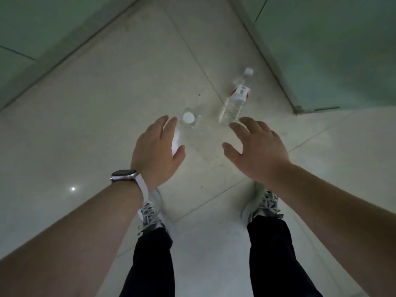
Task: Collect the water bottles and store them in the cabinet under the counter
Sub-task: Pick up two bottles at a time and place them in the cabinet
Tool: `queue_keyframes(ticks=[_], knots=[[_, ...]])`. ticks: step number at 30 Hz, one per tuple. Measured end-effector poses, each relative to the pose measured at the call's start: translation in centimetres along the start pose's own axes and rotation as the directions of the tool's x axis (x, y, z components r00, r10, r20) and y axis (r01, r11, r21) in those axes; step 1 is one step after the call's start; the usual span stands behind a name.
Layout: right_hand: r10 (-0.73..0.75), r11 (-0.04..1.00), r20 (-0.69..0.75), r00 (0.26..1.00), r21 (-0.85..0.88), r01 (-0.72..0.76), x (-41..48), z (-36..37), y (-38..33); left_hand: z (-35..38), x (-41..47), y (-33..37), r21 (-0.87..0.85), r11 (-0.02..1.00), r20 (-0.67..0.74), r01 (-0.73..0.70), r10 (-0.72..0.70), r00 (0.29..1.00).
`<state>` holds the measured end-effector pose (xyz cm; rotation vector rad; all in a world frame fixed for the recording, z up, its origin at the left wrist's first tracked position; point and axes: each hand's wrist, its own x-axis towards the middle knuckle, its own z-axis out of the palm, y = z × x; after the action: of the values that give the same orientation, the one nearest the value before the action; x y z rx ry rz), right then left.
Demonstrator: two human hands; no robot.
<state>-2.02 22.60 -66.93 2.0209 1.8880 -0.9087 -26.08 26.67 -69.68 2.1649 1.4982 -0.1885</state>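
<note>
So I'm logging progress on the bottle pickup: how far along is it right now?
Nothing looks stored yet: the upright bottle and the lying bottle are both on the floor. In hand: nothing; the left hand and right hand reach toward them, open. Left: grab both, carry them to the cabinet, which isn't in view.

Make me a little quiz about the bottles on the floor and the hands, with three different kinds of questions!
1. True or false: the left hand is already gripping a bottle.
2. Which bottle lies on its side? A) the bottle with the red and white label B) the bottle seen from above
3. Fill in: the watch is on the ____ wrist.

Key:
1. False. Both hands are open above the tiled floor, and the right hand holds nothing either.
2. A. The other one stands upright, so mostly its white cap shows.
3. Left.
</note>
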Motion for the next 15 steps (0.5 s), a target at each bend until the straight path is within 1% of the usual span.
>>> queue_keyframes(ticks=[5, 8, 12, 15], knots=[[0.055, 0.998, -0.031, 0.998, 0.034, -0.054, 5.2, 8.1, 1.8, 8.2, 1.5, -2.2, -0.166, 0.978, -0.011, 0.129, -0.132, 0.991], [0.127, 0.991, -0.083, 0.988, 0.060, -0.122, 8.1, 11.9, 3.2, 12.0, 3.5, -2.8, -0.303, 0.940, -0.019, 0.158, -0.172, 0.985], [0.242, 0.958, -0.175, 0.954, 0.197, -0.207, 11.8, 15.7, 4.8, 15.9, 6.5, -3.4, -0.483, 0.846, -0.021, 0.225, -0.268, 0.963], [0.340, 0.912, -0.243, 0.908, 0.319, -0.256, 14.4, 17.4, 6.0, 17.5, 8.0, -3.6, -0.582, 0.781, -0.056, 0.226, -0.315, 0.947]])
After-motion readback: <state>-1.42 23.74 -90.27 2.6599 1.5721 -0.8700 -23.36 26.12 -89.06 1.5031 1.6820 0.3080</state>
